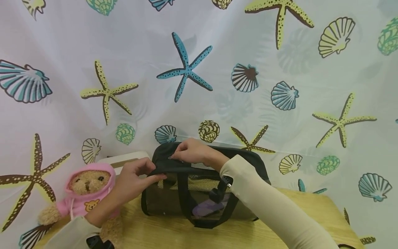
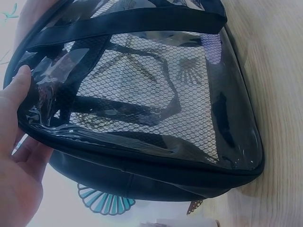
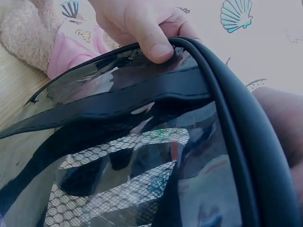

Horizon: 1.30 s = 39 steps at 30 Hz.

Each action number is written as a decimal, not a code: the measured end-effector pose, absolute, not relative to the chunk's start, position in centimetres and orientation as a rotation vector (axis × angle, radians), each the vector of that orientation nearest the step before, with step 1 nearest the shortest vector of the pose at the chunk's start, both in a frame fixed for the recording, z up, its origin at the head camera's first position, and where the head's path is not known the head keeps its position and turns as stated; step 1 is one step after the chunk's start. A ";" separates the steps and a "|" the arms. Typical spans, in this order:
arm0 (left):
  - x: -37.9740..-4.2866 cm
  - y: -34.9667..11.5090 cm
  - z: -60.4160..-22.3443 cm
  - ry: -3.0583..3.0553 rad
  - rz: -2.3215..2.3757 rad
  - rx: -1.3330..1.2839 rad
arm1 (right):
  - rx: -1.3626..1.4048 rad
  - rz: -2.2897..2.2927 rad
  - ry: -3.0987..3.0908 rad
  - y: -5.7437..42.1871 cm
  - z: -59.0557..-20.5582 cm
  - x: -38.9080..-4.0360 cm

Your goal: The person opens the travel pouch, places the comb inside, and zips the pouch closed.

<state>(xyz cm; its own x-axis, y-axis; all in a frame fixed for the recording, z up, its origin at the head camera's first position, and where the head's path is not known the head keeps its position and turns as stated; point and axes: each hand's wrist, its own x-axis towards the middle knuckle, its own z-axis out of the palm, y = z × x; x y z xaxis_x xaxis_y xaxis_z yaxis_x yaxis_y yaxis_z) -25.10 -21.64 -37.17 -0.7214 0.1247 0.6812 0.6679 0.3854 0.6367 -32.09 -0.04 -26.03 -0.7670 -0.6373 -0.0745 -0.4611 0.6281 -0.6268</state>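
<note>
A black bag (image 1: 161, 202) with a clear plastic front and mesh behind it stands on the table. My left hand (image 1: 133, 180) pinches its upper left edge; in the left wrist view the thumb lies on the clear panel (image 2: 42, 106), with the other fingers behind the rim. Over the bag's top, my right hand (image 1: 196, 151) pinches a small zipper pull (image 1: 170, 157) near the left end. A black carrying handle (image 1: 183, 193) hangs down the front. Through the plastic shows a purple item (image 1: 207, 207). The right wrist view shows the right hand (image 3: 284, 123) partly hidden behind the rim.
A teddy bear (image 1: 88, 185) in a pink hoodie sits left of the bag, close to my left forearm. Behind them stands a white box (image 1: 125, 157). The wooden table (image 1: 161, 235) meets a curtain (image 1: 217, 45) printed with shells and starfish.
</note>
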 end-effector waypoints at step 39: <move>-24.6 -21.7 -36.9 -2.134 -1.285 -0.623 | -0.800 -0.986 2.351 4.5 -24.4 -32.0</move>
